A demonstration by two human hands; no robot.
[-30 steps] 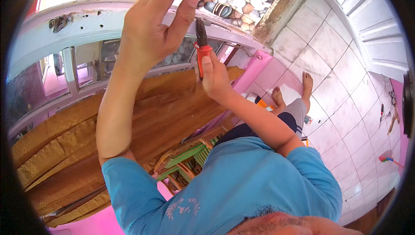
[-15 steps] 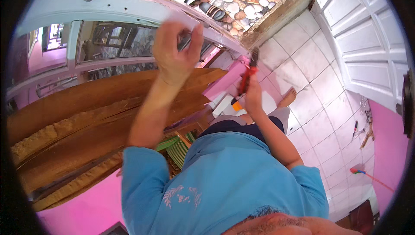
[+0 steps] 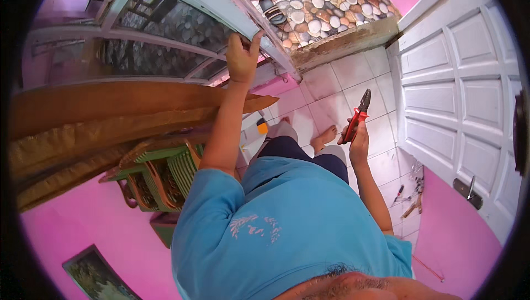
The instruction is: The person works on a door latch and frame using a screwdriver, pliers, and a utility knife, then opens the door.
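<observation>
White tiled floor [image 3: 348, 72], dark grout lines, smudged. Bare feet [image 3: 326, 137] stand on it; farther right lie a slim red-and-black tool [image 3: 399, 192] and a brown wooden-looking piece [image 3: 411, 208]. Pebble-patterned floor [image 3: 314, 4] beyond carries two dark slide sandals [image 3: 271, 12].

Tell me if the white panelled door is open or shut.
Open: the white panelled door stands swung aside, leaving the worn threshold and the pebble-patterned floor beyond it uncovered.
</observation>
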